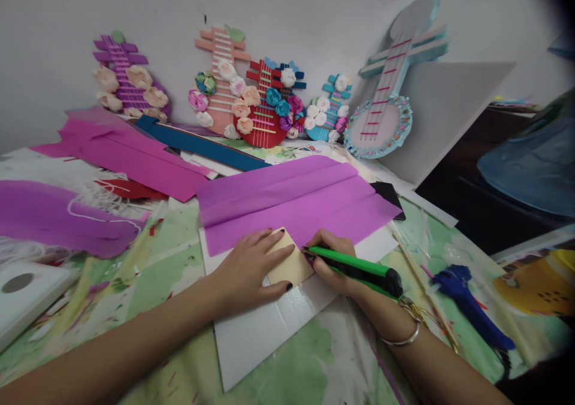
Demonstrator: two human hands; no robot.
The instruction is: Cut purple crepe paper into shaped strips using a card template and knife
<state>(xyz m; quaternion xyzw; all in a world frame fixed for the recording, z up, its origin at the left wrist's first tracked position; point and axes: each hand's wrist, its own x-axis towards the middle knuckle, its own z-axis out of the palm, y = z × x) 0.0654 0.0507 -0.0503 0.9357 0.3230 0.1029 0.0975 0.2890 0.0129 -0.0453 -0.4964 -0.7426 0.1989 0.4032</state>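
Note:
My left hand [255,265] lies spread over a small cream card [293,265], its fingers pressing the card down on purple crepe paper [296,198]. In my right hand [331,260] is a green utility knife [354,266], its tip end close to the card's right edge. Whether the blade is out cannot be made out. Beneath the crepe paper and card is a white board [251,345], lying at an angle on the table.
Several flower-decorated paper guitars, among them a red one [260,114], lean along the wall. Magenta paper [121,150] and white string [101,204] lie left. A blue glue gun [471,306], thin sticks and scissors lie right. A black phone-like object [389,198] is behind the crepe paper.

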